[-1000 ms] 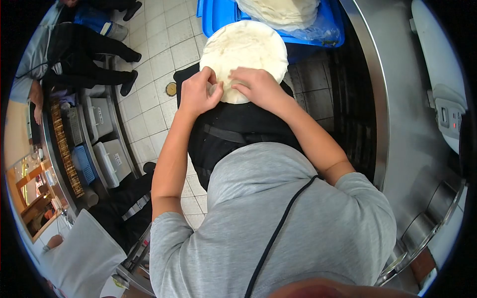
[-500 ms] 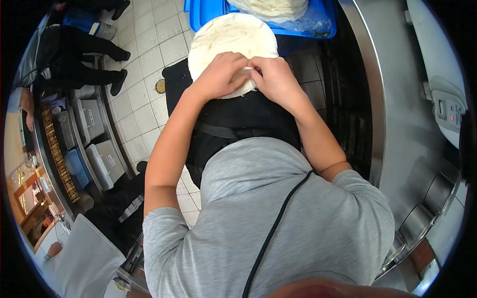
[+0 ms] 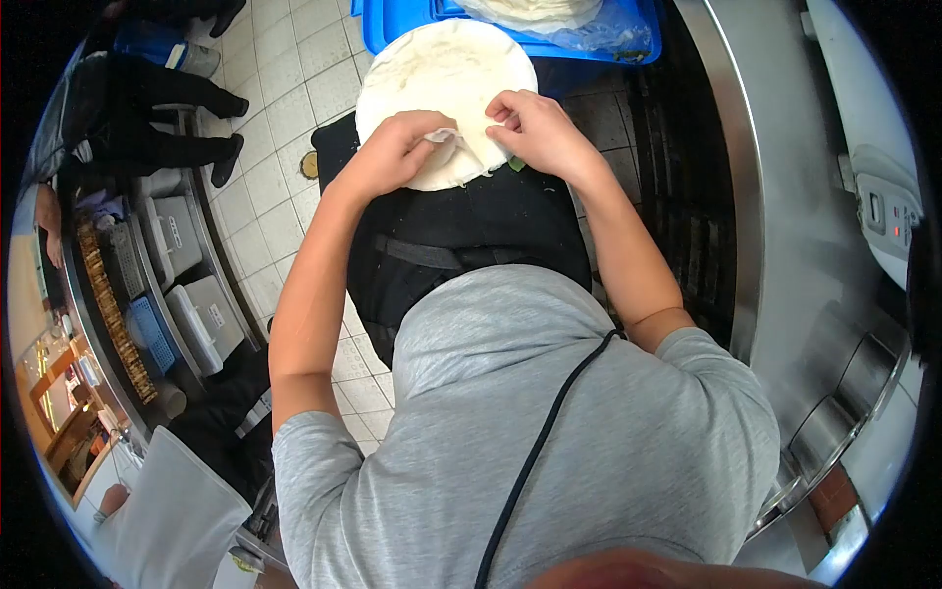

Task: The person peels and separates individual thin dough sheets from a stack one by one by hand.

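A round, pale flatbread [image 3: 451, 69], seemingly one of a stack, lies over my black-clad lap. My left hand [image 3: 404, 147] is closed at its near left edge, pinching a thin, whitish lifted flap of the flatbread. At the near right edge is my right hand [image 3: 538, 133], its fingers bent and apart, with the fingertips at the bread's surface. A crease runs through the bread between both hands. Whether the right fingertips press on the bread cannot be made out. A small green scrap [image 3: 517, 164] shows below the right hand.
Beyond the bread stands a blue crate [image 3: 392, 29] with more flatbreads [image 3: 535, 10] and clear plastic. A steel counter [image 3: 800, 196] runs along the right. At the left are another person's legs [image 3: 186, 93], shelves with white bins [image 3: 201, 324] and a grey-clothed person [image 3: 172, 510].
My hands have moved apart, the left one toward the left with the flap of bread. My right hand's fingers have spread from their pinch. The bread's near edge lies flatter.
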### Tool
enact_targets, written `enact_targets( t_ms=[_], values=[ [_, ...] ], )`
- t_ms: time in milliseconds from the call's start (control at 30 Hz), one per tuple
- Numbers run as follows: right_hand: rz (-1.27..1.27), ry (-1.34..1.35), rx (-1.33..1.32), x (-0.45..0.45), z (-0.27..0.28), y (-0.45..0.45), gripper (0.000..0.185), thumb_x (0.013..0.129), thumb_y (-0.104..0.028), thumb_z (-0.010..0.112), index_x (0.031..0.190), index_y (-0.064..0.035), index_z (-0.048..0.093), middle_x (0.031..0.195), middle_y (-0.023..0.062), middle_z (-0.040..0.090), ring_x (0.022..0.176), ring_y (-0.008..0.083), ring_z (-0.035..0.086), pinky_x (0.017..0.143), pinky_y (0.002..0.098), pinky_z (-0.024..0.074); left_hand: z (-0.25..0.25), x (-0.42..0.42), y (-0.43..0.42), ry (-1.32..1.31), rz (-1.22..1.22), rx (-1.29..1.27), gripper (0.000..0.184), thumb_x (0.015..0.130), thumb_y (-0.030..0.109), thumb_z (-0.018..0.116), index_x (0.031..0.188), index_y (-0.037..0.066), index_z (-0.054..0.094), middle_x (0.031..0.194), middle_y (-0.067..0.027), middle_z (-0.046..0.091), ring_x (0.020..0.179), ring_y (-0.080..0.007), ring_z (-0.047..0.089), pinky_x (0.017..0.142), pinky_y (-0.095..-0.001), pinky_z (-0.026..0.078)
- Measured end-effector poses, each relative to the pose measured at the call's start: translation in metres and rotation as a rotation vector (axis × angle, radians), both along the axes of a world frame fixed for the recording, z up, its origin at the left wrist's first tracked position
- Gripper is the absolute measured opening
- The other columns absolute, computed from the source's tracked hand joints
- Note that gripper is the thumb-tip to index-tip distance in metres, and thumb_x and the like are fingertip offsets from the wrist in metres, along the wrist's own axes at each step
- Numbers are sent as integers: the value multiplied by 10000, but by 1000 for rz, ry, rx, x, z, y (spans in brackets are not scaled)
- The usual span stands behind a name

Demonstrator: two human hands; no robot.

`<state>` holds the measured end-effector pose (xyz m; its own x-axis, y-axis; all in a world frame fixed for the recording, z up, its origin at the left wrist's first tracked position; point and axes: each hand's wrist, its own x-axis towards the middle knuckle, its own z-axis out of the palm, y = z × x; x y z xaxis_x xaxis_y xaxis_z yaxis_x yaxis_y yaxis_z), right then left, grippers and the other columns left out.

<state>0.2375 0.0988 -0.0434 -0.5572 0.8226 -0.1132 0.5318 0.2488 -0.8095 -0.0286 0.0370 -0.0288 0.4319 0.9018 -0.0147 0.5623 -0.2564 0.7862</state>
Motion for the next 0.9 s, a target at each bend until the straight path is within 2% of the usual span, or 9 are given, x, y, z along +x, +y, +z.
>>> enact_targets(
  t_ms=[133,200,367,533,633,700,767,833,900],
  values=[
    [8,-24,-7,-2,0,-1,287,933,-200,810,1133,-5,745,1107,212,764,1048,351,764,932,441,601,-6,-22,-10,-127,151,-134,265,1060,145,588,1196,-1,762,1073,-97,790,1188,-256,710,1162,-430,454],
    [3,-41,73,-2,-4,-3,283,936,-160,820,1150,7,741,1048,166,766,915,241,752,855,383,615,-14,-34,-14,-262,203,-172,263,1054,178,602,1146,0,771,1053,-95,788,1234,-272,691,1180,-442,425],
    [-2,-54,77,-4,-6,-2,274,938,-182,808,1129,3,744,1047,173,764,925,256,754,865,388,612,-42,-66,-23,-576,364,-135,250,987,196,598,941,4,752,964,-118,778,1379,-343,631,1210,-465,368],
    [-1,-108,78,-10,0,-2,282,940,-208,805,1116,3,741,1051,188,760,952,294,756,895,413,606,-55,-83,-32,-668,414,-148,275,968,238,609,976,-14,720,1023,-145,774,1347,-349,646,1222,-485,362],
    [21,-184,167,-19,12,-10,306,927,-232,826,1105,0,737,1041,197,745,1001,346,745,916,443,594,-3,-43,-42,-503,687,5,257,961,229,704,1071,-3,716,1109,-124,769,1278,-368,665,1187,-478,402],
    [36,-271,337,-28,19,-19,331,906,-248,850,1106,-11,735,1030,205,726,1035,386,723,918,467,579,23,-18,-52,393,642,625,393,912,322,812,1145,32,684,1225,-145,709,1273,-370,632,1179,-531,402],
    [61,-224,470,-40,13,-24,362,878,-255,878,1113,-21,733,1005,191,711,1018,375,710,896,462,572,29,16,-68,502,553,550,522,868,409,858,1186,42,665,1283,-174,662,1293,-373,588,1177,-577,388],
    [149,-76,217,-52,7,-20,369,855,-245,898,1098,-24,731,997,174,708,981,357,702,877,452,570,17,34,-77,669,535,502,552,841,451,899,1142,59,655,1298,-156,655,1249,-371,588,1097,-539,410],
    [149,-55,212,-55,-8,-15,385,826,-243,924,1072,-21,727,962,146,706,938,329,699,851,432,572,-10,30,-84,634,593,383,569,854,462,899,1160,49,657,1306,-164,655,1247,-380,584,1095,-541,412]
  ],
)
